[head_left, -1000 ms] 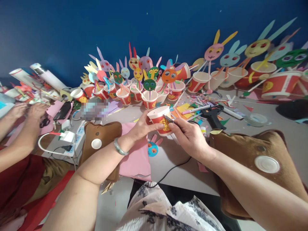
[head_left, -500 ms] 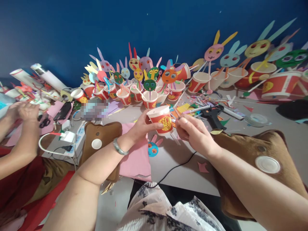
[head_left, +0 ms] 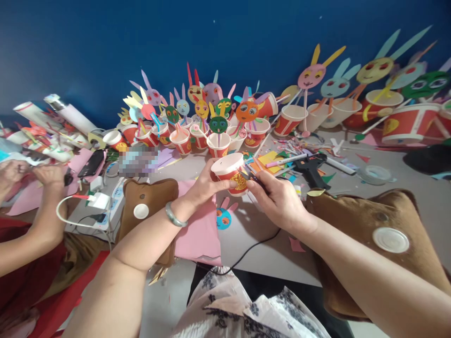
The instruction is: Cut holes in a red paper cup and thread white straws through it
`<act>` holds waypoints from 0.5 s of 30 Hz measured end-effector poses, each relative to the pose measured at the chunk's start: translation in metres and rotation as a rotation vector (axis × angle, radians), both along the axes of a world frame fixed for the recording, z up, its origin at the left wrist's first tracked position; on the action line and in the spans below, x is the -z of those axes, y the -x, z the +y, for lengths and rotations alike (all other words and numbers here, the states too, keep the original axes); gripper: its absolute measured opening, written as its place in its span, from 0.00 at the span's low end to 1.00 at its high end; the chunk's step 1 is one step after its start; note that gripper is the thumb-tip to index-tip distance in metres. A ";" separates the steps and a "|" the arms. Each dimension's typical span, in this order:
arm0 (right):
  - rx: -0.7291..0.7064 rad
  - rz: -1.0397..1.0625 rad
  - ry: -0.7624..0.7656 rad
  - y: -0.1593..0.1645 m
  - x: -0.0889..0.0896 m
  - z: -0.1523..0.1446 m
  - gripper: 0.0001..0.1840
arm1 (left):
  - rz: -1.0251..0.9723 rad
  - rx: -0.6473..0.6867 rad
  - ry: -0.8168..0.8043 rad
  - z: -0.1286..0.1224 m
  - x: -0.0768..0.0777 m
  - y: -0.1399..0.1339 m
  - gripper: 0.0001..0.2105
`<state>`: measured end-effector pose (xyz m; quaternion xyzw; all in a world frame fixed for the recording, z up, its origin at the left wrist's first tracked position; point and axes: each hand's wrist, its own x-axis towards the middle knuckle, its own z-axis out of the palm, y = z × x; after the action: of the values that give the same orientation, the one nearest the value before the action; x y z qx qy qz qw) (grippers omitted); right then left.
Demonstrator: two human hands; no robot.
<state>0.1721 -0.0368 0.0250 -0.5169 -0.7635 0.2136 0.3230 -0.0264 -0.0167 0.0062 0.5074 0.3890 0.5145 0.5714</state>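
My left hand (head_left: 207, 183) is wrapped round a red and white paper cup (head_left: 227, 164), its mouth tilted upward, with a yellow print on the side. My right hand (head_left: 282, 197) is closed on what looks like dark-handled scissors (head_left: 251, 172). Their tip is at the right side of the cup; whether it pierces the wall I cannot tell. Below the cup, a blue paper rabbit face (head_left: 224, 218) with pink ears lies on the table beside a pink paper sheet (head_left: 197, 225).
Cups with paper rabbits (head_left: 218, 124) line the back by the blue wall. A black glue gun (head_left: 312, 169), a tape roll (head_left: 377, 174) and paper scraps lie right. Brown cushion-like warmers (head_left: 355, 230) flank me. A power strip (head_left: 114, 202) and a co-worker's hands (head_left: 49, 174) are left.
My right hand has moved slightly left and down, bringing the dark tool against the cup's side. The cup has shifted a little left. The co-worker's hands have moved too.
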 end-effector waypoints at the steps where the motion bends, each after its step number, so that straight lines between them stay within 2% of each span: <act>1: 0.009 -0.005 -0.014 0.001 0.001 -0.001 0.19 | -0.003 0.018 0.015 0.000 0.001 0.000 0.30; 7: 0.034 -0.035 -0.050 0.003 0.004 -0.002 0.18 | 0.040 -0.036 -0.004 -0.001 0.006 -0.003 0.34; 15: 0.024 -0.062 -0.045 0.002 0.004 -0.004 0.18 | 0.128 -0.172 -0.178 0.002 0.015 -0.007 0.39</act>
<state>0.1698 -0.0412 0.0209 -0.5249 -0.7715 0.1765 0.3133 -0.0196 -0.0152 -0.0090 0.5526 0.4196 0.5605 0.4521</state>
